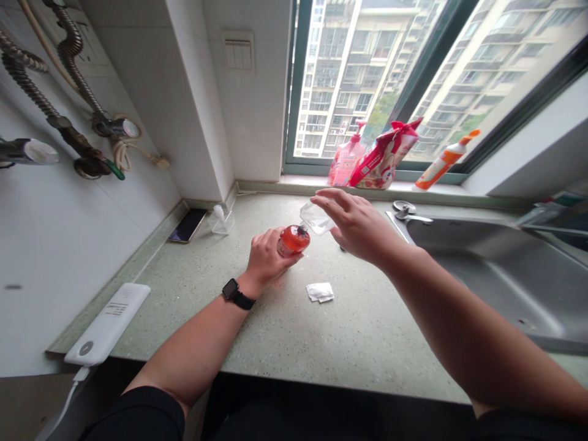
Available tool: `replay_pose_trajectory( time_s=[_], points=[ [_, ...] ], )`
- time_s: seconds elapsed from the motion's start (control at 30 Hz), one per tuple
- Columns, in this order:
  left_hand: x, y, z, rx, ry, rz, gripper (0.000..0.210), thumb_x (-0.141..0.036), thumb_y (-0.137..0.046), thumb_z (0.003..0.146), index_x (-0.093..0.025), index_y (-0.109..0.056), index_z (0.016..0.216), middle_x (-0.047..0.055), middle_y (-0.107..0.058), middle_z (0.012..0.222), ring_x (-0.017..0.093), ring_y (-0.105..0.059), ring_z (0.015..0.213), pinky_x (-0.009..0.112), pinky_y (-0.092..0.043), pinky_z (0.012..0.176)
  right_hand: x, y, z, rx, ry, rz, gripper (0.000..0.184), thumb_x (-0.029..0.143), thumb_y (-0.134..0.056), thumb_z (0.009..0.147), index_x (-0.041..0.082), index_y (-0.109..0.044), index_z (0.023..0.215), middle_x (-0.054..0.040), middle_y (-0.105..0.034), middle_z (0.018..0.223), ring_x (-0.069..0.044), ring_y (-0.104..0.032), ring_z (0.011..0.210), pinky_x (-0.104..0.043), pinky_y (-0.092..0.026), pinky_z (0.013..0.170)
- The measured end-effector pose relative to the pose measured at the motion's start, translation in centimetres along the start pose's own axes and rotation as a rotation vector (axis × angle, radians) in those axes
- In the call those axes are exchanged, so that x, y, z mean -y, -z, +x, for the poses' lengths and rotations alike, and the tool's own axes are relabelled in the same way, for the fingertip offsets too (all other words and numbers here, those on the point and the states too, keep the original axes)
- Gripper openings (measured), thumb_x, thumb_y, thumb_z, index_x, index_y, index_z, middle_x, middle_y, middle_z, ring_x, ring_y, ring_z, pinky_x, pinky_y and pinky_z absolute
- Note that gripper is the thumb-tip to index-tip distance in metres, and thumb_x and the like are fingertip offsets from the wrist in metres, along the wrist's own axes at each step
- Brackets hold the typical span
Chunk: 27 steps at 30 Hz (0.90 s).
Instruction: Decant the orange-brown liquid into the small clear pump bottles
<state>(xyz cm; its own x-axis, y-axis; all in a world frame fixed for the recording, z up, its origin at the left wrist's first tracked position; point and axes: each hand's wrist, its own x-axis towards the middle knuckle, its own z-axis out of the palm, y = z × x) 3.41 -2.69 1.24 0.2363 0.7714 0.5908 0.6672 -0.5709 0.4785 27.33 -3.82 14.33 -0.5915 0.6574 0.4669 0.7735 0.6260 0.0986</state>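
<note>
My left hand [269, 256] is wrapped round a bottle of orange-red liquid [294, 241] and holds it tilted over the counter. The bottle's dark neck points to the upper right. A clear plastic container [316, 218] is gripped by my right hand [351, 222], tilted with its near side close against the bottle's neck. Whether the two touch I cannot tell. Below them a folded white tissue [320, 292] lies on the speckled counter [271, 334]. Part of a small dark thing shows under my right hand.
A phone [187, 225] and a small clear box [221, 220] sit by the left wall. A white power bank [108, 323] rests at the front left. The steel sink [496, 269] is at right. A pink pump bottle [346, 160], red pouch [386, 156] and orange-white bottle [443, 164] line the sill.
</note>
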Motion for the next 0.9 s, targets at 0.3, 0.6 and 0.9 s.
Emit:
replay_pose_trajectory(
  time_s=[0.3,0.6,0.9],
  points=[
    [0.0,-0.1,-0.1,-0.012,-0.003,-0.002,0.072,-0.063,-0.084,0.084,-0.021,-0.059,0.137,0.012,-0.075,0.123,0.031,-0.071,0.111,0.046,-0.049,0.101,0.2,0.3,0.1,-0.009,-0.019,-0.013,0.070,0.000,-0.054,0.083,0.025,-0.053,0.149,-0.0180,-0.055,0.151,-0.036,-0.061,0.134,-0.059,-0.057,0.108],
    [0.0,-0.2,-0.1,-0.027,-0.011,-0.007,0.073,-0.062,-0.084,0.083,-0.020,-0.059,0.137,0.012,-0.075,0.122,0.032,-0.072,0.111,0.046,-0.051,0.100,-0.2,-0.2,0.1,0.027,-0.048,0.065,0.081,0.000,-0.050,0.085,0.030,-0.044,0.161,-0.0153,-0.049,0.162,-0.034,-0.063,0.136,-0.056,-0.061,0.106],
    [0.0,-0.5,-0.2,-0.023,0.009,-0.037,0.071,-0.063,-0.085,0.082,-0.022,-0.058,0.133,0.012,-0.075,0.123,0.032,-0.072,0.112,0.045,-0.051,0.100,0.6,-0.8,0.0,0.036,-0.058,0.103,0.089,0.013,-0.061,0.090,0.029,-0.027,0.170,-0.0189,-0.039,0.168,-0.040,-0.053,0.148,-0.062,-0.054,0.115]
  ],
)
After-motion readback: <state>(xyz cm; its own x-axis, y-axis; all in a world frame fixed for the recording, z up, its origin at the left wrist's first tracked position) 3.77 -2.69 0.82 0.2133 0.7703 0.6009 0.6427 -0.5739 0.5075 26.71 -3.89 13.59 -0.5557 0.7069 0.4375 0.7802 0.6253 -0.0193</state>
